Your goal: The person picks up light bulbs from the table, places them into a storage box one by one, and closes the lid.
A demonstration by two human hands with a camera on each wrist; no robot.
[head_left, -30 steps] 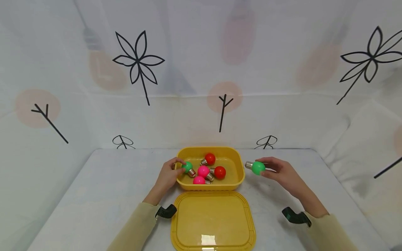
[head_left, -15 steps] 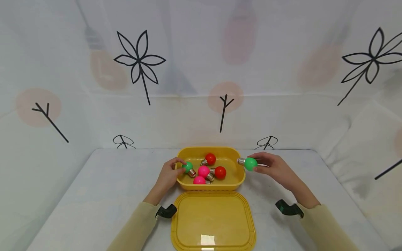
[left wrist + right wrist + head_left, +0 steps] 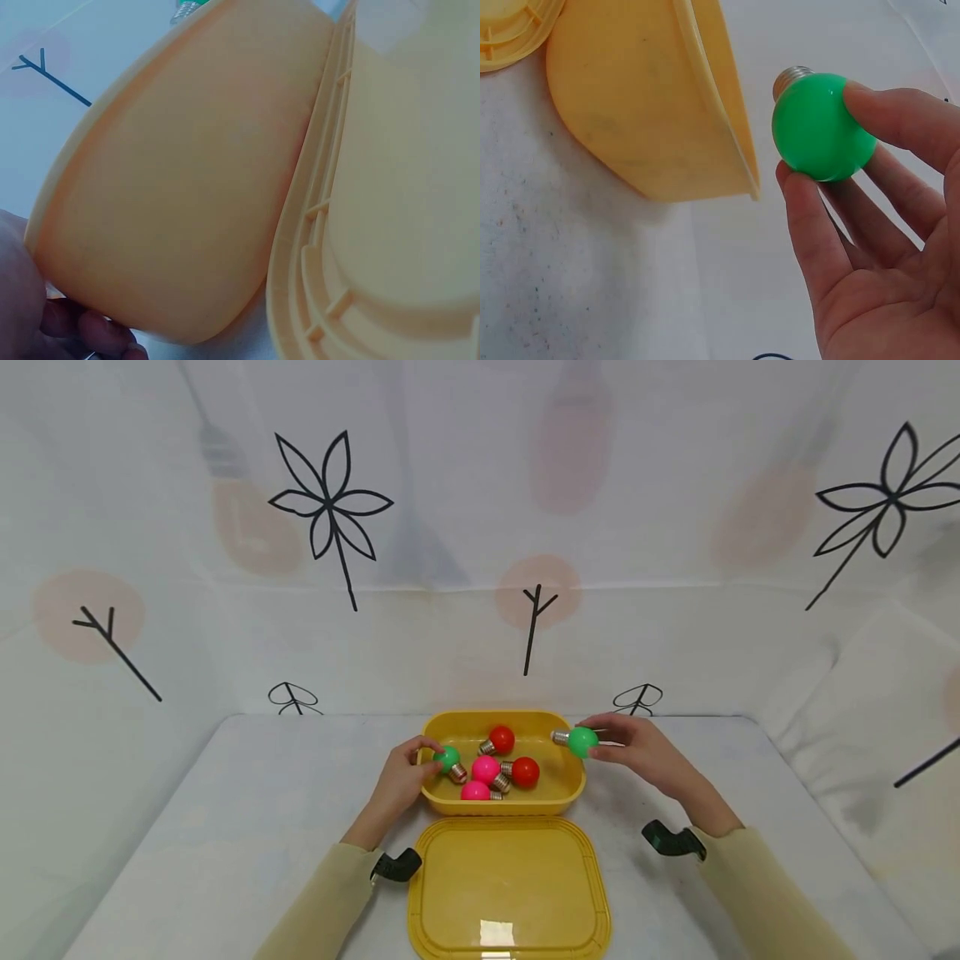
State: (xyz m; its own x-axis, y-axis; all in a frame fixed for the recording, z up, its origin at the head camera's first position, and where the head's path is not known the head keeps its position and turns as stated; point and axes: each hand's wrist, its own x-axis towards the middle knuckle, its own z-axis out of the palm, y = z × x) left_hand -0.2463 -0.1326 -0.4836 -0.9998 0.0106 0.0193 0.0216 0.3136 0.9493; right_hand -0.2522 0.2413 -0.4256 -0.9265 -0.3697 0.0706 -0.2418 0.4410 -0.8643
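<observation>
My right hand [image 3: 637,750] pinches a green light bulb [image 3: 582,742] by its round glass, metal base pointing left, over the right rim of the yellow box [image 3: 555,777]. In the right wrist view that green bulb [image 3: 821,127] shows between thumb and fingers, just outside the box wall [image 3: 645,97]. At the box's left end, my left hand [image 3: 401,781] reaches over the rim and pinches a second green bulb [image 3: 447,758], its base down to the right. The left wrist view shows only the box's outer side [image 3: 180,172] and part of that hand [image 3: 67,322].
Inside the box lie a red bulb [image 3: 502,739] at the back, another red bulb [image 3: 526,772] nearer, and pink bulbs [image 3: 485,769] in the middle and front. A yellow lid [image 3: 510,877] lies flat on the white table [image 3: 225,835] before the box.
My right hand has moved left with its green bulb, from beside the box to over its right rim. The left hand and its bulb stay put.
</observation>
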